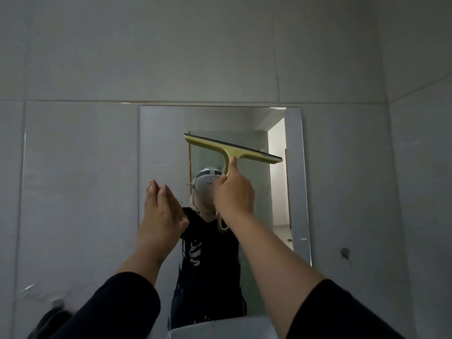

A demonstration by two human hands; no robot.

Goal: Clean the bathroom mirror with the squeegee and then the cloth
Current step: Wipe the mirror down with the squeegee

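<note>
A rectangular mirror (166, 133) hangs on the grey tiled wall. My right hand (233, 192) grips the handle of a gold squeegee (230, 149), thumb up along the stem. Its dark rubber blade lies against the glass in the upper middle, tilted down to the right. My left hand (161, 209) is raised by the mirror's left edge, fingers straight and together, holding nothing; I cannot tell whether it touches the glass. The mirror reflects a person in a black shirt. No cloth is in view.
A small round wall fitting (344, 252) sits right of the mirror's lower corner. Another round fitting (57, 303) with something dark hanging from it is at the lower left. A white edge (220, 326) shows under the mirror. Droplets speckle the lower glass.
</note>
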